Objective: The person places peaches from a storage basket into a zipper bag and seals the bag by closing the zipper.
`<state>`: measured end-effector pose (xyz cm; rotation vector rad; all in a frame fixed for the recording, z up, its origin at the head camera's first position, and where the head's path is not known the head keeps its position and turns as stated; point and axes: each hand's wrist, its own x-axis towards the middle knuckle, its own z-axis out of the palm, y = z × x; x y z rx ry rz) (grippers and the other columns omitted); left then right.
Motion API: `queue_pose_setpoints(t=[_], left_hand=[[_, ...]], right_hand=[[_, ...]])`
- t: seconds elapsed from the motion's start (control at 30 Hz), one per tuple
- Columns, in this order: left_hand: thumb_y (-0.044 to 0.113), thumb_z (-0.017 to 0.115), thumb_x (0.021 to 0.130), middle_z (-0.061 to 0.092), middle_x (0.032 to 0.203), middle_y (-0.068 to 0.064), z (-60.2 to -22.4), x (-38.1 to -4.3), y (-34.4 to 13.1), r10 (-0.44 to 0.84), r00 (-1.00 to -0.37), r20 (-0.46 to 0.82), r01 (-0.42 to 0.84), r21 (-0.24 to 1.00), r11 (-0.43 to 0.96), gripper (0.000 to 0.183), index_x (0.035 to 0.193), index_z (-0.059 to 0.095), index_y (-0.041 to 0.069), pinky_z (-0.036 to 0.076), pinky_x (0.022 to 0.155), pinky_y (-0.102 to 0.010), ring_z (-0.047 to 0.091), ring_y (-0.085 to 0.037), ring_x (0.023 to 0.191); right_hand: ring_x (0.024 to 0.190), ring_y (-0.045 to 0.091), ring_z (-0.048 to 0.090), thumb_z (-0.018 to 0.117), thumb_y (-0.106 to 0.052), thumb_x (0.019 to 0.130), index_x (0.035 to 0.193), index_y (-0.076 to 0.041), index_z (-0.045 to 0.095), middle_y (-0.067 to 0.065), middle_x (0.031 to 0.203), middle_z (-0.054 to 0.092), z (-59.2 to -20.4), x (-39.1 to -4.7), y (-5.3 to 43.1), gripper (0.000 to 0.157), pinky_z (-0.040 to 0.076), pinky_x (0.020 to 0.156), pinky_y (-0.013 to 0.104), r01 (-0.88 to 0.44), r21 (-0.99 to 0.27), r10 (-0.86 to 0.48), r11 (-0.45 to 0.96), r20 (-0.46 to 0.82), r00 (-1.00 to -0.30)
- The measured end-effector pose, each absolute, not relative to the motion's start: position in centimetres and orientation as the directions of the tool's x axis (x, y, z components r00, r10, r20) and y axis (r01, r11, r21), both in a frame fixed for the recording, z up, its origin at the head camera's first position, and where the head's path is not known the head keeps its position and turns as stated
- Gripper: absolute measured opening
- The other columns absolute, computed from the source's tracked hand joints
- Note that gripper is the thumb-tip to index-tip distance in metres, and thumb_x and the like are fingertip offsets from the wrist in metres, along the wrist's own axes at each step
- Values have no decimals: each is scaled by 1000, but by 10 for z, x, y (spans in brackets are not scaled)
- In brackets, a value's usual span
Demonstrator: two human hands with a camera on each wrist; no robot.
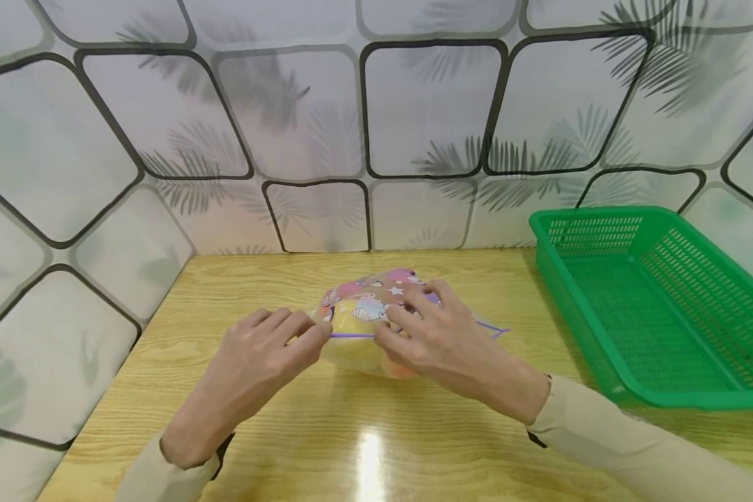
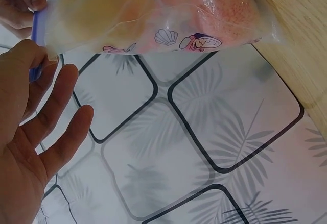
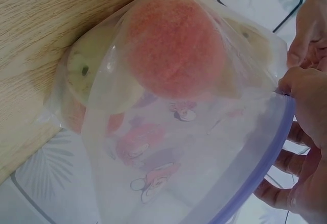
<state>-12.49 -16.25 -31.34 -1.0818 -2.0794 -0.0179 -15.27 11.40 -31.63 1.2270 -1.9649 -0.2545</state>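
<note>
A clear zip bag (image 1: pixel 367 307) with cartoon and shell prints lies on the table, its purple zip strip (image 3: pixel 273 147) facing me. Inside, the right wrist view shows a pinkish-red peach (image 3: pixel 173 48) and a pale yellow-green fruit (image 3: pixel 84 66) with a dark spot. Another yellowish round fruit (image 2: pixel 99 15) shows through the plastic in the left wrist view. My left hand (image 1: pixel 260 355) pinches the left end of the strip between thumb and forefinger, its other fingers loose. Farther right, my right hand (image 1: pixel 442 341) pinches the strip with thumb and forefinger. The strip's right end sticks out past it.
To the right stands a green plastic basket (image 1: pixel 630 390) with mesh sides, holding nothing visible. The wood-grain table (image 1: pixel 276 460) ends at a patterned wall covering (image 1: pixel 429 104) at the back and left.
</note>
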Motion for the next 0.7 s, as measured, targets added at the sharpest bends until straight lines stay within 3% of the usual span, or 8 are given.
queue_pose_setpoints(t=[0.3,0.5,0.7], left_hand=[[18,38,110,65,81,1,-315,-127,-168,681,-367,634,701,-292,650,29,103,66,12,51,52,-27,64,-16,68],[15,39,108,61,77,4,-319,-127,-167,664,-315,678,720,-286,633,30,99,67,13,46,49,-23,58,-12,64],[19,38,110,60,76,4,-323,-127,-168,659,-324,679,715,-280,640,32,99,68,14,49,51,-23,59,-12,64]], right_hand=[[96,27,67,73,-15,88,99,-20,65,-1,91,68,-315,-154,113,15,56,78,41,-671,537,-825,511,527,-207],[101,27,68,79,-16,85,100,-21,64,-2,94,70,-321,-150,113,22,55,77,40,-694,502,-821,516,522,-233],[103,26,68,77,-15,86,100,-20,64,-2,96,70,-322,-148,113,21,54,78,39,-696,494,-818,521,524,-240]])
